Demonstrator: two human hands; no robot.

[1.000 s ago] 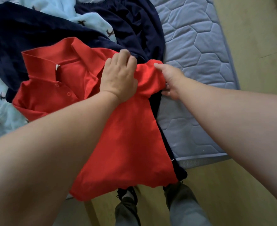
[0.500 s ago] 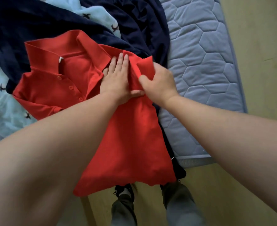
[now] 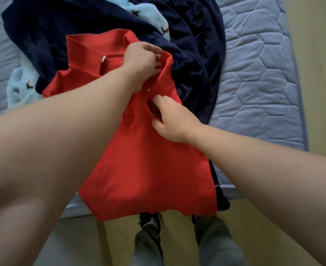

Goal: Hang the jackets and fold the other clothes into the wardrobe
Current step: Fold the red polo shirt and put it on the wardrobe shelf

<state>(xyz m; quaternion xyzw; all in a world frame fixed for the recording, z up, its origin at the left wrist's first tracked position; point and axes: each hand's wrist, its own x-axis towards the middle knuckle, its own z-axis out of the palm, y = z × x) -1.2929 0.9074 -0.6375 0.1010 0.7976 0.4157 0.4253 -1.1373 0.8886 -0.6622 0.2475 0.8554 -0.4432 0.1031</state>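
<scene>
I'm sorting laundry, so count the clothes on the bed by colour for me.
Red: 1, the polo shirt.
Navy: 2, a fuzzy garment and a smooth garment.
Light blue: 1, a patterned fleece, partly buried.
Total: 4, as far as the pile shows.

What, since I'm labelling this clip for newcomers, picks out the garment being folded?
Clothes are heaped on the quilted blue-grey mattress. On top is the red polo shirt, gripped by the left hand and right hand, hem hanging over the mattress edge. It alone is red among navy clothes and pale-blue fleece.
</scene>
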